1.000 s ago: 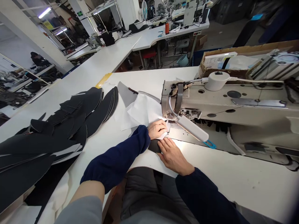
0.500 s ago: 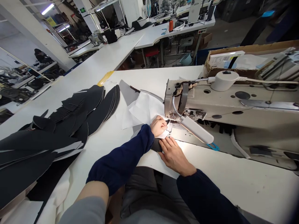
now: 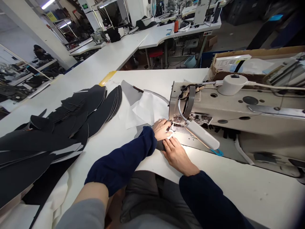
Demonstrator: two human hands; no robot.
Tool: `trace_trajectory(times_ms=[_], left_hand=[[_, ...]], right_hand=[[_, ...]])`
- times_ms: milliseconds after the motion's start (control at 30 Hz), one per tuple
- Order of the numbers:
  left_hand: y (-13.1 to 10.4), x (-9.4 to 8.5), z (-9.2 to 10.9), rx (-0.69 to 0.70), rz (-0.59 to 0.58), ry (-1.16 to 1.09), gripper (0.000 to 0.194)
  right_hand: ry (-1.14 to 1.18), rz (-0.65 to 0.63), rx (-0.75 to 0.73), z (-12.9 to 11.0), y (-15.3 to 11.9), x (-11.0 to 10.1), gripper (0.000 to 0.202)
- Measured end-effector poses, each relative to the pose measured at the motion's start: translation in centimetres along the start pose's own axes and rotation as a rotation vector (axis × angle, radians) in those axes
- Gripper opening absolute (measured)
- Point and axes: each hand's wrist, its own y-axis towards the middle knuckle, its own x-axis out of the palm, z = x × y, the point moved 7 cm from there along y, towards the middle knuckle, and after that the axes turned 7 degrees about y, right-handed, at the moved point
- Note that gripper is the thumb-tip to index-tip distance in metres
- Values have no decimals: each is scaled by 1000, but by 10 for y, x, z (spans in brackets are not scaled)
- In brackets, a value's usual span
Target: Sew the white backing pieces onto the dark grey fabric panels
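Observation:
My left hand (image 3: 162, 128) is at the sewing machine's (image 3: 233, 105) needle area, its fingers bent and closed on the white fabric (image 3: 150, 108) close to the presser foot. Just nearer to me, my right hand (image 3: 177, 157) lies with fingers stretched out, their tips on the near edge of the work. Part of a dark grey piece (image 3: 160, 145) shows between the two hands. Beyond my left hand the white fabric spreads out over a grey panel (image 3: 127, 92) with a curved edge. My fingers hide most of the spot under the needle.
Stacks of black cut pieces (image 3: 102, 114) cover the table's left side. A white lamp (image 3: 202, 135) hangs off the machine head and lights the work. Behind the machine stands a cardboard box (image 3: 262, 52) with packets. Yellow tape (image 3: 107, 78) marks the table's far edge.
My left hand's fingers have shifted slightly, covering more of the white fabric at the needle. My right hand stays close beside it, fingers still stretched out. The whole view has tilted a little.

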Motion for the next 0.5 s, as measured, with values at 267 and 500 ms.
trace_trajectory(times_ms=[267,500], left_hand=[[10,7,1,89,-189,-5,16],[22,8,-4,80,-211,-16,13]], right_hand=[[-46,22,-24,-3,4,0,38],[-69,2,8,5,10,3,39]])
